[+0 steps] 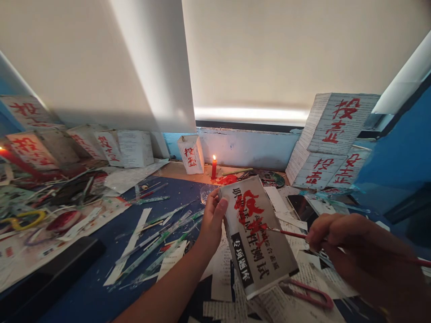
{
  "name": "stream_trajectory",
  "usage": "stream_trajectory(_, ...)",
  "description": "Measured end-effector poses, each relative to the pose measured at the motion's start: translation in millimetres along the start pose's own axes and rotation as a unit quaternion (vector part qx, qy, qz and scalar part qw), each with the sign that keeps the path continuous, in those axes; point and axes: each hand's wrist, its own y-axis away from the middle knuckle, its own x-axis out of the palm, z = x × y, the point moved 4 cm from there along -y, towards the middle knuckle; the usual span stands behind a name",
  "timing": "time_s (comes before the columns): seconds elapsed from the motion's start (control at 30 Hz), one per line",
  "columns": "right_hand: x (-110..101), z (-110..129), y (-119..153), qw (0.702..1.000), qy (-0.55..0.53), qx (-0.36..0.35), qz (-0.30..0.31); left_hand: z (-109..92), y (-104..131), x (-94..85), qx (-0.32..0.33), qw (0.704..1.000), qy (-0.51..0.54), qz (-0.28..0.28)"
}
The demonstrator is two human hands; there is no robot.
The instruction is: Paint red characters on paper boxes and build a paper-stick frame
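In my left hand (216, 215) is a grey paper box (242, 251) with printed black Chinese characters, tilted and gripped by its left edge. Fresh red brush strokes cover the upper middle of its face. My right hand (340, 237) closes around a thin red paintbrush (292, 233), its tip touching the lower red stroke. Under the box lie printed paper strips (222, 278) and a pink-handled tool (311, 294), partly covered by the box. A dark phone (299, 208) rests beside my right hand.
A lit red candle (214, 168) stands behind the box. Paper boxes with red characters stand at right (325, 168) and left (32, 150). Another lit candle (16, 162) is far left. Yellow-handled scissors (25, 220), a red-stained dish (63, 220), a black bar (54, 269) and green-clear plastic strips (158, 244) litter the table.
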Motion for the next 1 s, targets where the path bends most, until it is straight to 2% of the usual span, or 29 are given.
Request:
stream_trajectory(0.07,1.1,1.2,0.6,1.000,-0.019,0.003,-0.008,-0.2,0.4,0.2,0.000,1.000,-0.001,0.000)
stream_trajectory(0.27,15.5,0.7,2.3,0.998,-0.031,0.006,0.055,-0.4,2.8,1.7,0.001,1.000,-0.010,-0.001)
stream_trajectory(0.4,17.8,-1.6,1.4,0.998,-0.017,0.003,0.062,-0.5,2.5,2.3,0.002,1.000,-0.006,0.010)
stream_trajectory(0.77,-6.2,-10.2,3.3,0.999,0.039,0.009,0.000,6.0,-5.5,-4.5,0.001,1.000,-0.014,0.012)
stream_trajectory(1.0,-7.5,-1.7,3.0,0.999,-0.019,0.012,-0.033,6.3,-6.7,-5.4,0.004,1.000,-0.007,0.007)
